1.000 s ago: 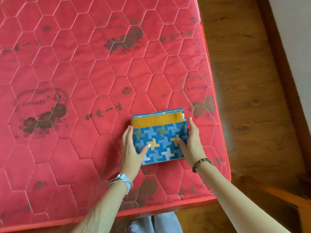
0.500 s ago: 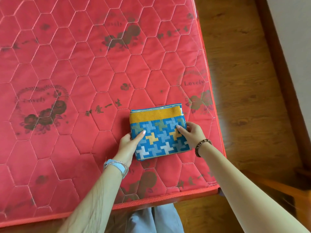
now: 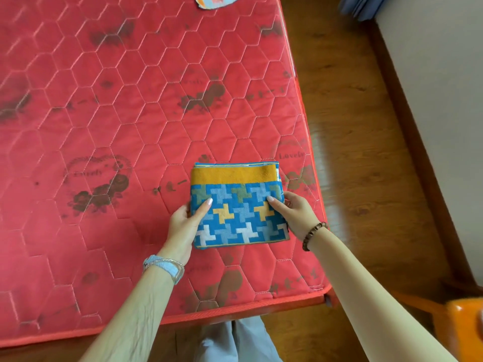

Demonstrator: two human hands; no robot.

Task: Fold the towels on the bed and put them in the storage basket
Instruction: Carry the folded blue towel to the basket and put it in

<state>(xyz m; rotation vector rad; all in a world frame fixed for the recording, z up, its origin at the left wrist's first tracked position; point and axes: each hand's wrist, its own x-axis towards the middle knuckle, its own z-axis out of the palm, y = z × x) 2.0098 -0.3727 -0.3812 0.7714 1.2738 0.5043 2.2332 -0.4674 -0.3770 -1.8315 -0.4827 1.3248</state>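
Note:
A folded towel (image 3: 239, 205), blue with a zigzag pattern and an orange band along its far edge, lies on the red quilted mattress (image 3: 104, 126) near the right front corner. My left hand (image 3: 184, 226) grips its left edge, thumb on top and fingers under it. On the other side my right hand (image 3: 295, 211) holds the right edge the same way, thumb on the pattern. Part of another cloth (image 3: 214, 1), orange and pale blue, shows at the mattress's far edge. No basket can be seen.
Wooden floor (image 3: 352, 152) runs along the right of the bed, bounded by a white wall (image 3: 444, 100). An orange object (image 3: 462, 327) sits at the lower right corner. Blue fabric (image 3: 363, 6) hangs at the top right. My grey trouser legs (image 3: 235, 340) are at the bed's front edge.
Both hands went from pressing the towel's sides to gripping its edges with the thumbs on top. The view has tilted up, showing more of the mattress and a cloth at its far edge.

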